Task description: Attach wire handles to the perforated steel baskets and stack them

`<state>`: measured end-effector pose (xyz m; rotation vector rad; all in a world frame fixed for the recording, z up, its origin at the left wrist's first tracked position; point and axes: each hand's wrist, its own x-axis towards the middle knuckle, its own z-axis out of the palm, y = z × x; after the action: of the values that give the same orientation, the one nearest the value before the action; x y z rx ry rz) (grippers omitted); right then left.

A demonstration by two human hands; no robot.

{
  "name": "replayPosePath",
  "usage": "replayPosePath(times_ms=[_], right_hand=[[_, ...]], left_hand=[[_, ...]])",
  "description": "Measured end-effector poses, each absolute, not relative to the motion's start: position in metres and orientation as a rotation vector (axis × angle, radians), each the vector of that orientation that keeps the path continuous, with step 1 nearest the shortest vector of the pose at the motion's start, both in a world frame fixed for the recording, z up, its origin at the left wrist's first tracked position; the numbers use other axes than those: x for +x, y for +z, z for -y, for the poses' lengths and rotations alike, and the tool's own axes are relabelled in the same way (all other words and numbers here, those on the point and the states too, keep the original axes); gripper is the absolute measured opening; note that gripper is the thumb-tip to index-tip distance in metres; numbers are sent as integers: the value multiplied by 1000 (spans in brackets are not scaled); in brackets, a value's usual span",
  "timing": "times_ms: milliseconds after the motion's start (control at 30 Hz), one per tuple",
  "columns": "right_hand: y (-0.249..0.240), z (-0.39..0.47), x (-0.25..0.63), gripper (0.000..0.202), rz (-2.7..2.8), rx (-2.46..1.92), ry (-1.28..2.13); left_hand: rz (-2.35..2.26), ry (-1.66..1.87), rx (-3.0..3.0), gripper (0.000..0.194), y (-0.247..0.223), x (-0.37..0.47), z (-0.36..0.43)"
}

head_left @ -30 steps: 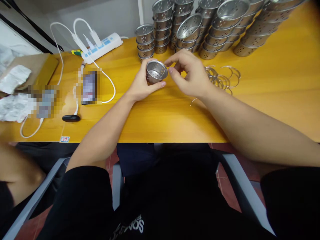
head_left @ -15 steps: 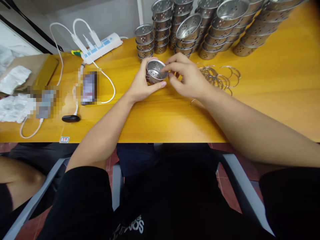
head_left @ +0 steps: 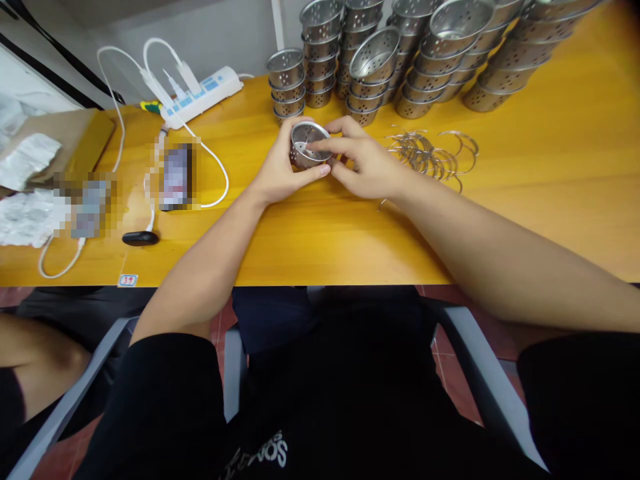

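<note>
A small perforated metal cup (head_left: 300, 157) is tilted with its mouth toward me, just above the table. My left hand (head_left: 287, 167) is wrapped round its left side, thumb along the front below the rim. My right hand (head_left: 363, 160) is at the cup's right side. Its index finger reaches over the rim into the cup, while the thumb and other fingers are bent close together outside the wall. A thin bright line shows by the index fingertip; what the right fingers pinch is hidden. Beside that hand lies a heap of thin curved wires (head_left: 433, 157).
Stacks of perforated metal cups (head_left: 417, 100) line the back of the wooden table (head_left: 340, 247). On the left are a power strip (head_left: 210, 93) with white cables, a phone (head_left: 175, 177), a black oval device (head_left: 141, 238) and a carton (head_left: 75, 137). A person's leg (head_left: 45, 357) is at lower left.
My right index finger has moved left and deeper into the cup, and the right hand has come closer to it. The cup's mouth has turned slightly; my left hand keeps its hold.
</note>
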<state>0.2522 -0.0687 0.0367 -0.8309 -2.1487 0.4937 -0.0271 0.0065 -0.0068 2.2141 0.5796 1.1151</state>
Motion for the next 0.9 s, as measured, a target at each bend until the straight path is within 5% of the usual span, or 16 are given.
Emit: replayPosePath(times_ms=[600, 900], right_hand=[[46, 68, 259, 58, 2006, -928, 560], [43, 44, 292, 56, 1920, -1002, 246]], left_hand=[[-889, 1044, 2097, 121, 5, -63, -21], [-1335, 997, 2052, 103, 12, -97, -39]])
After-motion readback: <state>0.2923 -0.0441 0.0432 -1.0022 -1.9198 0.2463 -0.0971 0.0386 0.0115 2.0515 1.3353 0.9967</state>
